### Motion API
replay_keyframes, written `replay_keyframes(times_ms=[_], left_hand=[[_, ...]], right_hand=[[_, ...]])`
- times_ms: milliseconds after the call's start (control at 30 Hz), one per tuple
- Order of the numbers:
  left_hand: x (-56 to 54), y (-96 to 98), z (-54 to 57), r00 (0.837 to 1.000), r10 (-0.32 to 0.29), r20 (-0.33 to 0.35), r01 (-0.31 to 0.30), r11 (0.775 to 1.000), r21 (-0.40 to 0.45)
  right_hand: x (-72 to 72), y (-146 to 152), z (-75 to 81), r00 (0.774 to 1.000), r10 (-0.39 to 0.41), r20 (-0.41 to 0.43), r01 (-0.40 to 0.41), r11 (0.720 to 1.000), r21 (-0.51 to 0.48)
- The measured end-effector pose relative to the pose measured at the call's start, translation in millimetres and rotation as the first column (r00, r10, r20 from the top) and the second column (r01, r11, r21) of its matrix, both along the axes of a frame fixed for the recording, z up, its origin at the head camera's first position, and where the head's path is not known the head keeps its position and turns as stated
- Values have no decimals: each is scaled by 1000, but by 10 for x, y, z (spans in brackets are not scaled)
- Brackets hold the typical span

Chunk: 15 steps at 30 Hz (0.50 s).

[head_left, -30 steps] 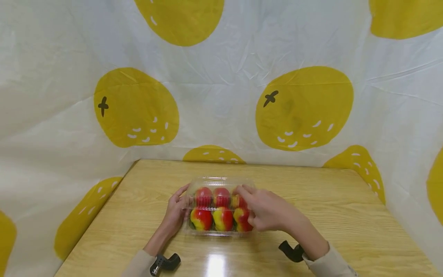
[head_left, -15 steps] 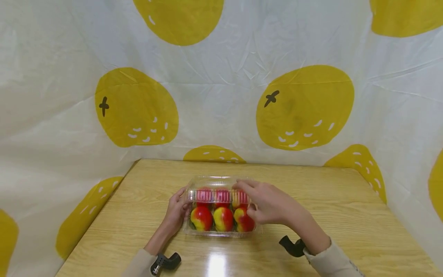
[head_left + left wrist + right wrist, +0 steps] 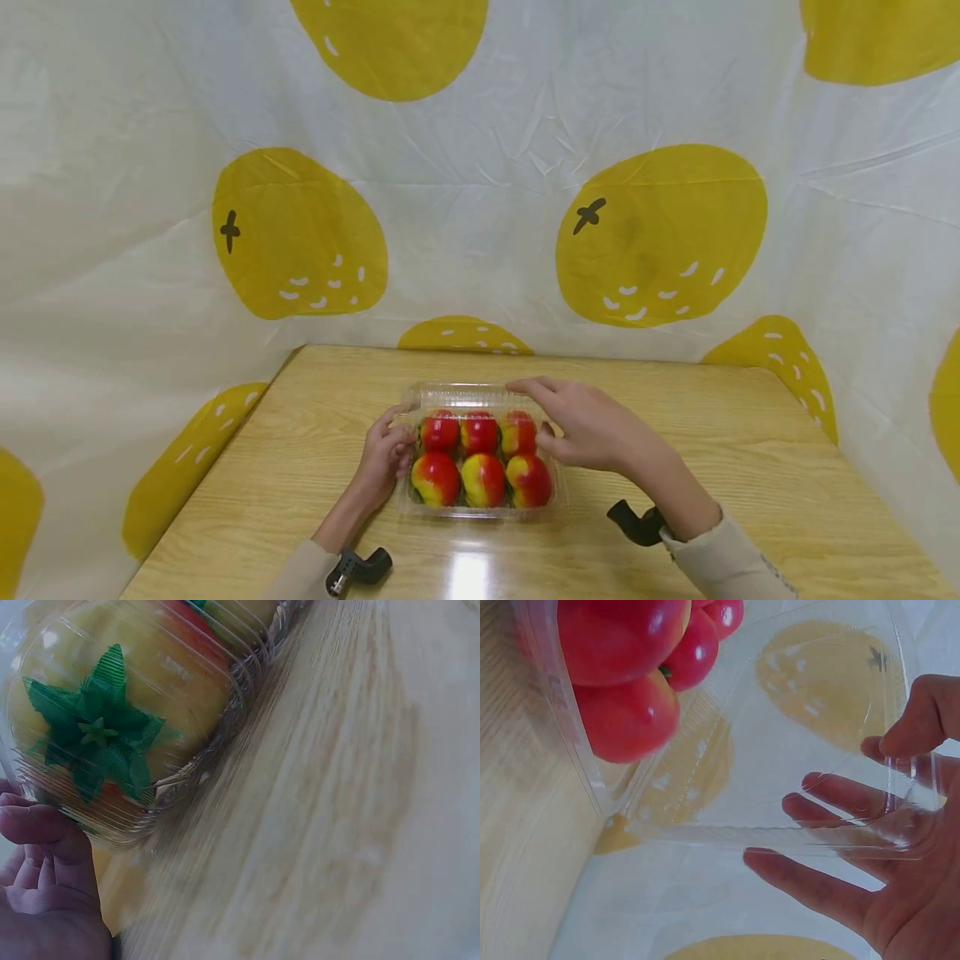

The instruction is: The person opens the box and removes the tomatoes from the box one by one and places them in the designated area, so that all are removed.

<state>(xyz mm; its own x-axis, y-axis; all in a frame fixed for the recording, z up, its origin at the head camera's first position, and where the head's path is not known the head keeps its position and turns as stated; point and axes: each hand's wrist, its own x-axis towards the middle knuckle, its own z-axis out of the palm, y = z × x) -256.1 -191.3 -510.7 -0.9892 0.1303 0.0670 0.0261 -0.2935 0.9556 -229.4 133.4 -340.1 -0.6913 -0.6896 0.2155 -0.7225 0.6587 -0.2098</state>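
Note:
A clear plastic clamshell box (image 3: pixel 480 512) stands on the table, holding several glossy red-and-yellow fruits (image 3: pixel 483 480) in two rows. One fruit (image 3: pixel 191 697) shows a green star-shaped leaf cap through the plastic. The left hand (image 3: pixel 381 454) grips the box's left end, a fingertip at the ridged rim in the left wrist view. At the far right corner, the right hand (image 3: pixel 588 423) pinches the raised lid (image 3: pixel 757 810). Its thumb lies on one side of the lid's edge, and fingers show through the plastic behind it. Fruits (image 3: pixel 626 720) sit uncovered below the lid in the right wrist view.
The wooden table (image 3: pixel 660 417) extends around the box. A white cloth (image 3: pixel 465 225) with large yellow fruit prints hangs behind and on both sides. Black wrist mounts (image 3: pixel 360 571) sit by beige sleeves on both arms.
The lid has swung up and back from over the fruits, uncovering the rear row. My right hand has moved slightly up and away with it; my left hand stays at the box's left end.

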Motion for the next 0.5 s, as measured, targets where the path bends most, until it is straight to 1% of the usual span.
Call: replay_keyframes(times_ms=[167, 267, 500], left_hand=[[-3, 11, -2, 1000, 6, -13, -7, 1000, -23], [-3, 14, -11, 1000, 21, -3, -21, 999, -28], [-2, 18, -36, 999, 35, -15, -36, 999, -21]], right_hand=[[-44, 36, -9, 997, -20, -79, 17, 999, -40], [-78, 59, -13, 992, -25, -123, 17, 998, -68], [-149, 125, -14, 991, -64, -117, 49, 991, -125]])
